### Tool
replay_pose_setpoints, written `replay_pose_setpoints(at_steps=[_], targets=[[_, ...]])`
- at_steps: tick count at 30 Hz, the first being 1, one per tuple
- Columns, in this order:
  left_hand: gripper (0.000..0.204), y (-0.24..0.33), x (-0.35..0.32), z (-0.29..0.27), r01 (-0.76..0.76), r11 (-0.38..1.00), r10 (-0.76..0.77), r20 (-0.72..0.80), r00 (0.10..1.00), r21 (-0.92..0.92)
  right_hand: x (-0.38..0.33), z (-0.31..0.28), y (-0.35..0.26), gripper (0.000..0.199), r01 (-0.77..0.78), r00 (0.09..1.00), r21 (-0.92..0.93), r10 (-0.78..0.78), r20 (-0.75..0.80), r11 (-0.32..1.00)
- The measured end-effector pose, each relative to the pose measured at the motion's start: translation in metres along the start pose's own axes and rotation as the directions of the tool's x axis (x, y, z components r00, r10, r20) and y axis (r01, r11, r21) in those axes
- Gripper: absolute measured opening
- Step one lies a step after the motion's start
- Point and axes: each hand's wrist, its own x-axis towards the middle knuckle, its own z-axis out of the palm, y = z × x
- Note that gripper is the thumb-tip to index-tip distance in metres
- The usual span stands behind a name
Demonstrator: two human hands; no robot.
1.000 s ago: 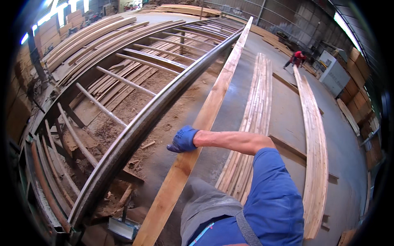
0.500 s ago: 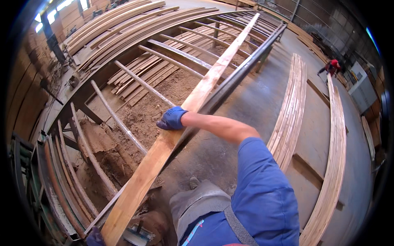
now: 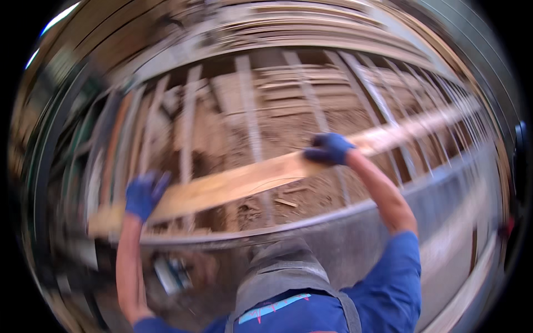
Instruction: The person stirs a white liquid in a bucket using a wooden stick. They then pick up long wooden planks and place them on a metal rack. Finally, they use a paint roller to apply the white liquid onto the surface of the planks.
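A long pale wooden board [image 3: 244,182] lies across the metal roller frame, running from lower left to upper right. My right hand [image 3: 328,149], in a dark blue glove, grips the board near its middle, fingers wrapped over the far edge. Toward the left end, my gloved left hand [image 3: 145,194] is on the board too, its fingers curled over the far edge and somewhat smeared by motion. Both forearms reach up from the lower edge on either side of my grey apron [image 3: 283,272].
Bars of the roller frame [image 3: 250,111] cross beneath the board, with sawdust and scraps [image 3: 283,202] below. Stacked planks [image 3: 311,25] lie beyond. Green and rusty metalwork [image 3: 119,144] stands at left. More long boards [image 3: 466,294] lie at lower right.
My view has swung left, so the board now runs more crosswise. My left hand, earlier at the lower edge, has come fully into view on the board. The right hand still grips it.
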Motion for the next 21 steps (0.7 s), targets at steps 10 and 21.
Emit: replay_pose_setpoints(at_steps=[10, 21], targets=[[0.024, 0.129, -0.113, -0.053, 0.326, 0.864, -0.413, -0.17, 0.895, -0.384, 0.247, -0.134, 0.068, 0.038, 0.136, 0.885, -0.252, -0.232, -0.404, 0.958], [0.039, 0.522, -0.586, 0.12, -0.018, -0.954, -0.262, 0.863, -0.431, -0.299, 0.036, 0.182, -0.254, 0.017, 0.912, 0.4, 0.123, -0.914, -0.061, 0.391]])
